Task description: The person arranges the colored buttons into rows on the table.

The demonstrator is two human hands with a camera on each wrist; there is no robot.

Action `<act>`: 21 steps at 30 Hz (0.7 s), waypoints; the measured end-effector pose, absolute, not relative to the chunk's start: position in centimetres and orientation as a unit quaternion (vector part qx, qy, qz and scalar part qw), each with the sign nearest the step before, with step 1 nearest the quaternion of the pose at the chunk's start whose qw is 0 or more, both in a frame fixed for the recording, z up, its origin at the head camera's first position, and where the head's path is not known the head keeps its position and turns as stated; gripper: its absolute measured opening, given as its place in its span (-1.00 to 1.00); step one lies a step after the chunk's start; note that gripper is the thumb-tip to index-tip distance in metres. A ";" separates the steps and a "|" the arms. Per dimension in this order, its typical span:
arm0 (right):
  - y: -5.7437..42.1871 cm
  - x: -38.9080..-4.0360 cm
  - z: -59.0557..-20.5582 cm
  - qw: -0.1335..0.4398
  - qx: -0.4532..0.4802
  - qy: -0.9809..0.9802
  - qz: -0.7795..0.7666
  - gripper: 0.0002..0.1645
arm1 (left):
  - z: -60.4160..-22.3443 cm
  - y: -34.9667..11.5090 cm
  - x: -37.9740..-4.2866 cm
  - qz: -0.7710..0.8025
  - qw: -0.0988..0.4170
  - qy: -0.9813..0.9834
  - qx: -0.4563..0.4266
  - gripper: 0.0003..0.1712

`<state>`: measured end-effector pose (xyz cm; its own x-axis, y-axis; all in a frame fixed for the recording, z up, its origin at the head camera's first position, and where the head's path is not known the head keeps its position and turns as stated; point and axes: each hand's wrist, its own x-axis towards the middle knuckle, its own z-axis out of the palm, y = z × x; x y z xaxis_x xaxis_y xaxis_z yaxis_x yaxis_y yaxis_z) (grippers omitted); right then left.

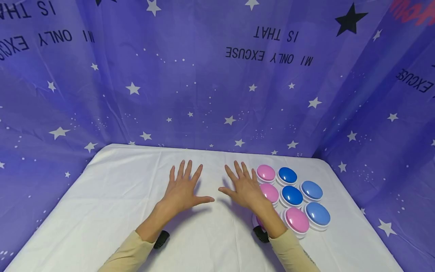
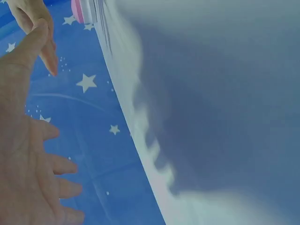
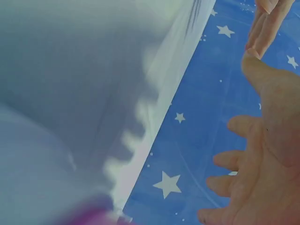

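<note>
Both hands hover above a white-covered table with fingers spread and nothing held. The left hand (image 1: 181, 192) is left of the middle, its thumb pointing toward the other hand. My right hand (image 1: 247, 189) is nearest the round push-button lights at the right, overlapping the edge of a pink button (image 1: 270, 193) in the head view. Another pink button (image 1: 266, 172) stands behind it, beside dark blue buttons (image 1: 287, 175) (image 1: 292, 195). Light blue buttons (image 1: 312, 190) (image 1: 317, 214) form the right side. A pink button (image 1: 297, 220) is at the front; one more is mostly hidden under the right wrist.
The white tablecloth (image 1: 112, 204) spans the table, with its far edge against a purple curtain (image 1: 190, 75) printed with stars and lettering. The curtain also hangs along both sides. Black straps (image 1: 161, 239) show at the wrists.
</note>
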<state>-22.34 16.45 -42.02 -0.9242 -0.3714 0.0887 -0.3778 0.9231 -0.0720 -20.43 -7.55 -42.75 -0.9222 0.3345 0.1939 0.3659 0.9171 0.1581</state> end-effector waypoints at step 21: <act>24.9 -17.7 -41.2 0.057 0.150 -0.979 0.125 0.05 | -42.0 1.6 -20.0 -0.114 0.068 -0.949 -0.287 0.32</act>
